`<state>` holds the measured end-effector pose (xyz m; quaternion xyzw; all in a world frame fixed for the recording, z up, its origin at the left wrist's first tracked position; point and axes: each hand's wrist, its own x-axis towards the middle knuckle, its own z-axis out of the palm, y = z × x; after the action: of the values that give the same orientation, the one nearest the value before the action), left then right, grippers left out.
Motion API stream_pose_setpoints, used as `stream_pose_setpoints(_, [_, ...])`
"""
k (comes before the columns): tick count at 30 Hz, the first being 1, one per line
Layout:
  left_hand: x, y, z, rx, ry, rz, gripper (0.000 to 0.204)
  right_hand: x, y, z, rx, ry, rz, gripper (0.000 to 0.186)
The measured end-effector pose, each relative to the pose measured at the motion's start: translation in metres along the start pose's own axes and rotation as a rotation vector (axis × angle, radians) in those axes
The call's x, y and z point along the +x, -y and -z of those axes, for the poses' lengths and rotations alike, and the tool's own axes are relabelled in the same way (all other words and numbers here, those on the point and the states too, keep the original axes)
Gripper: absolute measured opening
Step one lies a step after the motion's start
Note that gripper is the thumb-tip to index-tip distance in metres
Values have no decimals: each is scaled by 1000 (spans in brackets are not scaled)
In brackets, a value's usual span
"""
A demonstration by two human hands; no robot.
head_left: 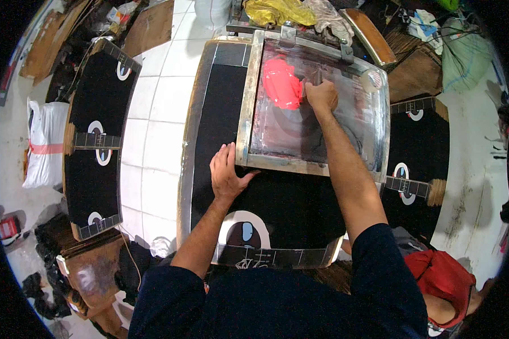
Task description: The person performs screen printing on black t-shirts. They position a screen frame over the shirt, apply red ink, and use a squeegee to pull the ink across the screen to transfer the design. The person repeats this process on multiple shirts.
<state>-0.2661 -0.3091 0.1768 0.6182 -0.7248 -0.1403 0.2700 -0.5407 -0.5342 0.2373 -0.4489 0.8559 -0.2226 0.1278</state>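
A wood-edged printing screen (246, 107) lies over black fabric (288, 209) on a long board. A thick patch of bright pink ink (281, 83) sits on its mesh, left of centre. My right hand (323, 95) is closed in a fist just right of the ink, gripping a dark squeegee (318, 77) that the hand mostly hides. At the screen's near left corner, my left hand (227, 174) rests with its fingers extended and the thumb spread along the near edge. A printed cartoon eye (244, 230) shows on the fabric below the screen.
Boards with black printed fabric stand at left (96, 96) and right (421, 147). Metal hinge clamps (288, 37) hold the screen's far side. Beyond lie a yellow cloth (280, 12) and a wooden-edged tray (370, 37). Someone in red (444, 282) is at the lower right.
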Motion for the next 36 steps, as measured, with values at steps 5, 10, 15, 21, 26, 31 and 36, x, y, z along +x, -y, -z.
stream_pose_setpoints(5, [-1,1,-7,56,25,22,111,26,40,-25,-35,122,277,41])
stream_pose_setpoints(10, [-1,2,-6,51,42,29,113,60,70,-37,-54,175,700,40])
stream_pose_setpoints(15, [-2,4,-5,58,36,19,115,55,53,-51,-97,168,1040,35])
stream_pose_setpoints(21, [-7,8,-10,47,7,0,114,30,5,-11,-223,261,1145,35])
stream_pose_setpoints(26, [-7,9,-11,41,-6,1,113,63,44,-35,-140,147,1127,39])
stream_pose_setpoints(31, [-5,6,-8,36,22,28,114,68,48,-51,-207,105,1126,36])
stream_pose_setpoints(36, [-2,3,-1,-4,29,24,116,20,-6,-16,-189,142,1161,25])
